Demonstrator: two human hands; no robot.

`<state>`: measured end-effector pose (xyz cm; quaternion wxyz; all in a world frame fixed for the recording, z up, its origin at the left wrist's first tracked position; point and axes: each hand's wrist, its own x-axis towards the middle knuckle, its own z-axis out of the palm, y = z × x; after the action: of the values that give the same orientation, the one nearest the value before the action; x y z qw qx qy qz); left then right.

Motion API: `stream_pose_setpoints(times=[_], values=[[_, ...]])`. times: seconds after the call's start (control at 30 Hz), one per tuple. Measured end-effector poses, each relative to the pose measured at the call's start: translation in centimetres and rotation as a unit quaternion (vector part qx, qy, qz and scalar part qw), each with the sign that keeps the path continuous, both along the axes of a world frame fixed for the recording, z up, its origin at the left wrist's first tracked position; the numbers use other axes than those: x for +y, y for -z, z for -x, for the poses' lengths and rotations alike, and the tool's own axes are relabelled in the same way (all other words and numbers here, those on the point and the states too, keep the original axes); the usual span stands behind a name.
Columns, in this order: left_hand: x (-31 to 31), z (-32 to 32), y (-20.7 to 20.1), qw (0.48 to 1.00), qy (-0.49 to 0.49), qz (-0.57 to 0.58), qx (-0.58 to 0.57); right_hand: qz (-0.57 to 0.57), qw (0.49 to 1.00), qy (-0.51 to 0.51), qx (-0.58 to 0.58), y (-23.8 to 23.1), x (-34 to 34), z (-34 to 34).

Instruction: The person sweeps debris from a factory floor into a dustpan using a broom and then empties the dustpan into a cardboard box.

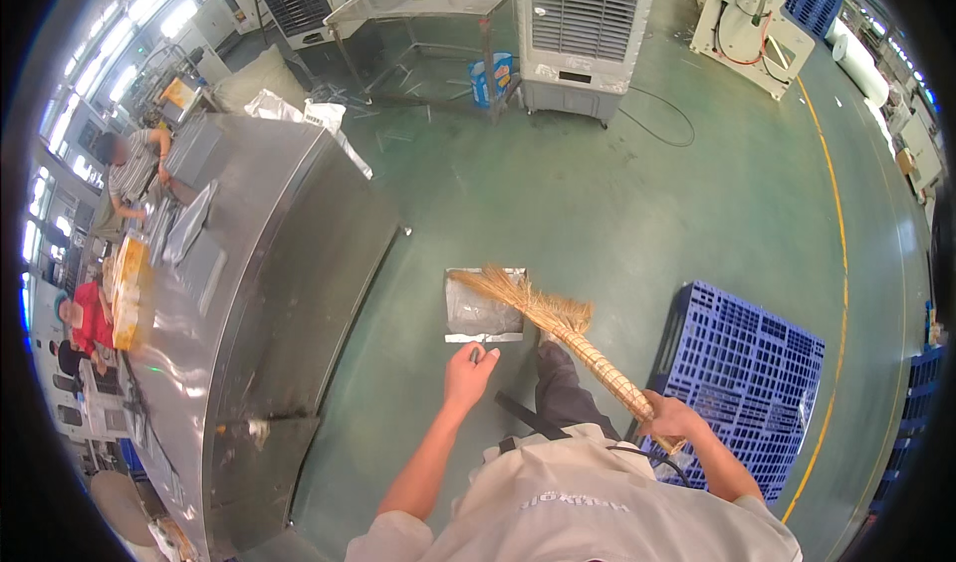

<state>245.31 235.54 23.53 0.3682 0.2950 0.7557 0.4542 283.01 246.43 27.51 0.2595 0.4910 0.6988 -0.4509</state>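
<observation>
In my right hand [675, 418] is the bound handle of a straw broom [602, 368], the fingers wrapped round it near its end. The broom slants up to the left, and its bristles spread over a grey metal dustpan [485, 315] with a pale near edge. My left hand [471, 371] is closed just on the near side of the dustpan, round a short dark handle; where this joins the pan is mostly hidden by the fingers. Whether the bristles touch the pan cannot be made out.
A long steel table [289, 293] runs along the left, with people working beyond it. A blue plastic pallet [742, 383] lies close on my right. Ahead stand a large air cooler [578, 39] and a metal table [423, 0]; a cable [687, 129] lies on the green floor.
</observation>
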Motion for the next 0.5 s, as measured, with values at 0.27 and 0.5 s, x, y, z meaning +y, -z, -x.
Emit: stream_pose_setpoints(times=[0.27,0.5], values=[[22.7,17.2,0.4,0.995,-0.064,-0.062,-0.050,-0.008,0.999,-0.041,0.007,-0.4,26.3,18.7],[34.8,37.0,3.7,0.978,-0.182,-0.074,-0.065,0.021,0.997,-0.061,0.037,-1.6,45.0,40.7]])
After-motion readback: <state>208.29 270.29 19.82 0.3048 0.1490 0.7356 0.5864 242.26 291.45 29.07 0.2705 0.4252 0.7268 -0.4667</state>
